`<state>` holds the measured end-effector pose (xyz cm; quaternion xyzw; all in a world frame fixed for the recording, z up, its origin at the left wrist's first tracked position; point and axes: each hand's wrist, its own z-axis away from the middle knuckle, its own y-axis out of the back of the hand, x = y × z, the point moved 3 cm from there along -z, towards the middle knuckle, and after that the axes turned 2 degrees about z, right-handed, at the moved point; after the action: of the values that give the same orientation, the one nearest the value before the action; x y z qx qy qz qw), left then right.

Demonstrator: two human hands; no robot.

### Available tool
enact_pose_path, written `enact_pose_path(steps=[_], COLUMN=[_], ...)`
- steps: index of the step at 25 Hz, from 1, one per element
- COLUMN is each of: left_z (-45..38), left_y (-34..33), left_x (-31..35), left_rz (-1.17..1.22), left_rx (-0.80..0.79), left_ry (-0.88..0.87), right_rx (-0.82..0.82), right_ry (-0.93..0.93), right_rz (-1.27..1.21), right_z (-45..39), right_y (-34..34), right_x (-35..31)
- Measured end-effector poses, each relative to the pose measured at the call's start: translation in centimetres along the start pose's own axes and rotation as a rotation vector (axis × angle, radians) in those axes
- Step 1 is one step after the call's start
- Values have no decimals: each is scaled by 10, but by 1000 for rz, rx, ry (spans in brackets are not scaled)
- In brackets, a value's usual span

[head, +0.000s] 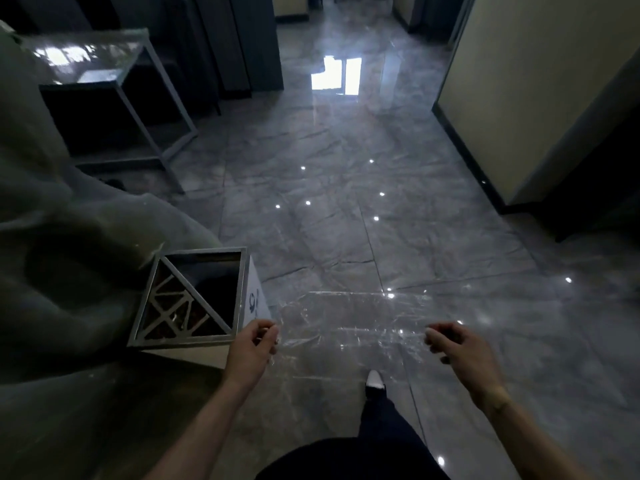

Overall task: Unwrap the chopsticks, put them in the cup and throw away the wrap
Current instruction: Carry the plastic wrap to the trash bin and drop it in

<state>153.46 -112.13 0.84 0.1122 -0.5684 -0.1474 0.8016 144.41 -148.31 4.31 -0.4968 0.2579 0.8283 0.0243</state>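
Both forearms extended, palms down. Left hand [254, 344] and right hand [457, 348], fingers curled in a pinch, stretch a clear crinkled plastic wrap [349, 323] flat between them, beside a square grey metal-rimmed bin [242, 292]; glossy grey tiled floor [346, 202] beyond

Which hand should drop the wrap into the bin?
Left. The left hand pinches the clear wrap beside the bin opening; the right hand, holding the other end, is farther away.
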Motion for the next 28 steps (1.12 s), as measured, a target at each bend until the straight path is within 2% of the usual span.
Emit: enact_pose_path(steps=[7,11,14,20,28], left_z=[-51,-64,-67,-69,-45], left_y=[-40,-35,-19,30,83], left_x=[42,45,38,8,-30], left_rz=[63,128,179,282,478], left_rx=[182,316,431,691,904], left_ry=[100,160,194,287,443], right_rx=[-257,-396,-498,-728,-994], right_ry=[99,172,197,248,397], right_rz=[124,193,228,300,517], right_z=[-129,-184,-215,-251,-250], right_y=[22,0,-38,-157,-297], right_x=[-70,-117,-147,-196,-249])
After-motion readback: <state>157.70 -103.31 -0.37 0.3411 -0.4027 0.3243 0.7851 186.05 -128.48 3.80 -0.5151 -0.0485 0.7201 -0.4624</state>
